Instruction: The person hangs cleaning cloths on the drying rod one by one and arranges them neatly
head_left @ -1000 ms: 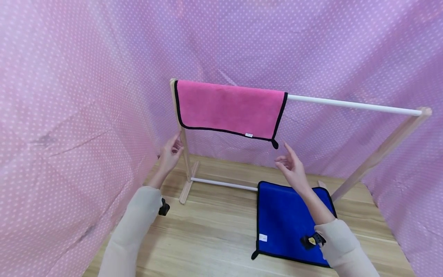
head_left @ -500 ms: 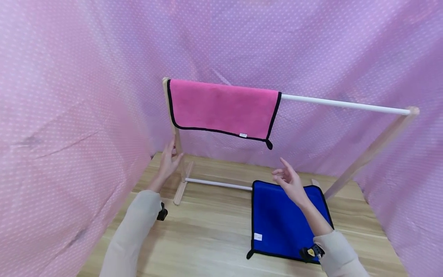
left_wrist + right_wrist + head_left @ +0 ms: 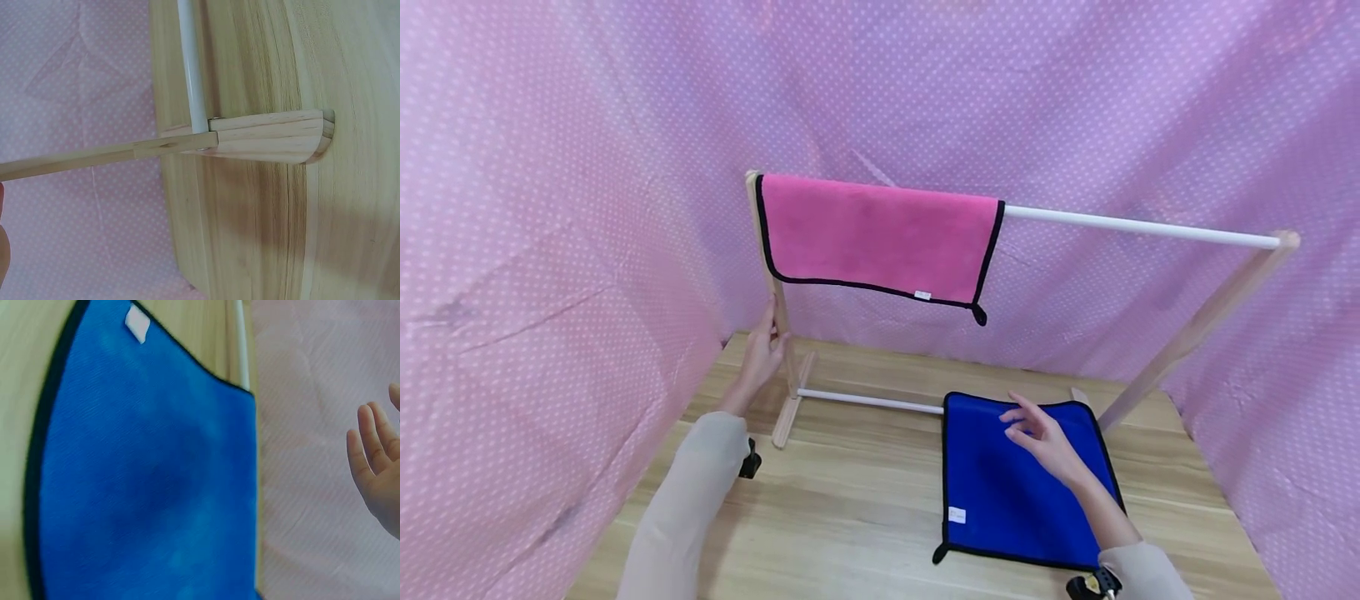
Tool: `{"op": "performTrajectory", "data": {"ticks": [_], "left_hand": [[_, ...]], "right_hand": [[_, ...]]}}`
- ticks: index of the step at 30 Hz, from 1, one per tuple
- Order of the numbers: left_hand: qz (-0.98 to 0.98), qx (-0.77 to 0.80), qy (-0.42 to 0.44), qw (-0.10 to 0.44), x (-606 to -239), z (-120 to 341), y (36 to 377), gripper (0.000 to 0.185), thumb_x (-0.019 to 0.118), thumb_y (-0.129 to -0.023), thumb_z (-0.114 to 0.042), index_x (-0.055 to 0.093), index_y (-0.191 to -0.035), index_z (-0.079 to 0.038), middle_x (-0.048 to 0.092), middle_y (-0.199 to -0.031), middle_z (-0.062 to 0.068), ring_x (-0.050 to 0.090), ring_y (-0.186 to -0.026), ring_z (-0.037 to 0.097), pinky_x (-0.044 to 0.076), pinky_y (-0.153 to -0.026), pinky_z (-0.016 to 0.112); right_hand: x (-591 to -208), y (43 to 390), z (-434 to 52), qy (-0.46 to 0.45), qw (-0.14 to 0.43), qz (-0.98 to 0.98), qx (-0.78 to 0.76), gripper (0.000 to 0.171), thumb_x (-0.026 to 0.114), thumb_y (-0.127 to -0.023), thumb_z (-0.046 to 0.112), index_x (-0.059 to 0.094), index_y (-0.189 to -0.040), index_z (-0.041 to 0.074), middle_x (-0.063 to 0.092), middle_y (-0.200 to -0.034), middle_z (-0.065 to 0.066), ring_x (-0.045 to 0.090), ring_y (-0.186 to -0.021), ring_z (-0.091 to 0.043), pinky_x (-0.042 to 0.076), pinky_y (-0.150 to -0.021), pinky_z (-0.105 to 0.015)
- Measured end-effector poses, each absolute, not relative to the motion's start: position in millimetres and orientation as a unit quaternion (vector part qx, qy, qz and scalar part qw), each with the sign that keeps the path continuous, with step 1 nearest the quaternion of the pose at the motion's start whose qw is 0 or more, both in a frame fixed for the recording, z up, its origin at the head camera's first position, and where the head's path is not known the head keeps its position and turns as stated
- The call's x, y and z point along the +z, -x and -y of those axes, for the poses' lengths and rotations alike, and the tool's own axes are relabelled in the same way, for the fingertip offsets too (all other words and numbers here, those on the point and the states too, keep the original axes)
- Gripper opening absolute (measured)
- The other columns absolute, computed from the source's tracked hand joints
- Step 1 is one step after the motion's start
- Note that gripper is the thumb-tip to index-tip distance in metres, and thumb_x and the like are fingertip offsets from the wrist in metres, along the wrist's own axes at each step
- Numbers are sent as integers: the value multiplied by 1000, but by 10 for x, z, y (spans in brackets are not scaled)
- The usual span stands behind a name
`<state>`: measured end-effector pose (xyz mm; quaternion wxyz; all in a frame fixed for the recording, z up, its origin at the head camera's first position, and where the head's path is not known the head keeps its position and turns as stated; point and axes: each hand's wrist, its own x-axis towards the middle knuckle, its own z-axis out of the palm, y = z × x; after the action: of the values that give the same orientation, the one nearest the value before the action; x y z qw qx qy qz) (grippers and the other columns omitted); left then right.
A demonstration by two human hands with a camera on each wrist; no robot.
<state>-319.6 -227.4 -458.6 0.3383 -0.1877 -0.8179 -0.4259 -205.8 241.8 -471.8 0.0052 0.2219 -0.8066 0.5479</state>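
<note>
A pink cloth [image 3: 880,242] with black edging and a small corner loop hangs over the left part of the rack's white top bar [image 3: 1135,225]. My left hand [image 3: 762,357] is at the rack's left wooden post [image 3: 781,321], with fingers along its outer side and the thumb across its front, holding it. In the left wrist view only fingertips [image 3: 3,244] show, beside the post. A blue cloth [image 3: 1007,492], also black-edged, lies spread on the wooden surface. Above its upper part, my right hand [image 3: 1043,442] hovers with loosely bent fingers, holding nothing.
The rack's right post [image 3: 1195,342] slants down behind the blue cloth. A white lower bar [image 3: 868,402] runs along the wooden surface [image 3: 820,517] from the left foot [image 3: 787,421]. Pink dotted fabric [image 3: 1075,100] hangs behind and at both sides.
The right hand has moved down from near the pink cloth's loop to over the blue cloth. The left hand has moved down and come round the left post. The head view has shifted slightly.
</note>
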Motion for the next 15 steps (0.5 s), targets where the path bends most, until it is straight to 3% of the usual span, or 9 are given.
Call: {"op": "performTrajectory", "data": {"ticks": [4,9,15], "left_hand": [[815,-413,181,364,-4616,2265,3208,64,52,-75,23,31,-135,12,48,-118,37,56,-93,47,53,-76,49],[818,-400,178,372,-4646,2266,3227,64,51,-75,24,32,-135,11,50,-114,37,56,-90,46,53,-74,49],[813,-402,186,378,-4644,2244,3250,64,51,-75,25,33,-134,11,47,-119,37,56,-89,47,53,-72,50]], "right_hand": [[-4835,2021,-2529,-202,4,808,554,53,54,-90,3,31,-137,-7,56,-107,-22,59,-88,-7,49,-75,-15],[-4965,1984,-2684,-163,3,823,544,53,55,-90,8,33,-137,-4,57,-108,-19,60,-89,-12,48,-75,-15],[-5076,1942,-2824,-144,8,839,524,53,56,-90,9,33,-135,-6,54,-109,-29,58,-86,-5,48,-75,-15]]}}
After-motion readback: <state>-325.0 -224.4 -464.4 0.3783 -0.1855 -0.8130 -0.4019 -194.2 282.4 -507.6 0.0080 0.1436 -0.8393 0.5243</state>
